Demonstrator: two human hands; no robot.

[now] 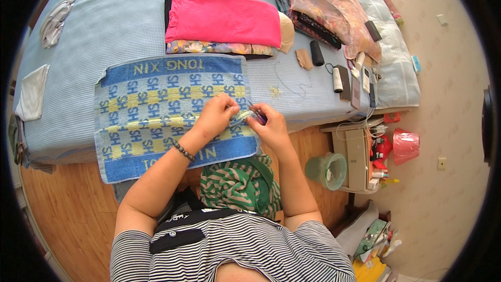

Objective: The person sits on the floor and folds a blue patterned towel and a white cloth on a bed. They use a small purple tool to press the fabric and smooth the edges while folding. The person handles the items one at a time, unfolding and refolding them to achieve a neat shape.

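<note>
A blue, yellow and pale blue towel [151, 120] lies over the bed's near edge and hangs toward my lap. My left hand [215, 117] is over its right half, thumb and fingers pinched together; what they hold is too small to make out. Close by on the right, my right hand [270, 126] is closed around small scissors [257, 112] with dark pointed blades and a purplish handle. Between the hands, a bit of the towel's edge is bunched up by the right fingertips. Pale yellow scraps [275, 91], like thread ends, rest on the bed beyond.
Folded clothes, with bright pink fabric [224, 18] on top, are stacked on the bed [78, 83]. Phones [356, 91] and a black cylinder [316, 53] lie at the right. A green bin [327, 171] stands beside a small cabinet [356, 159]. Green striped cloth [240, 185] is below the towel.
</note>
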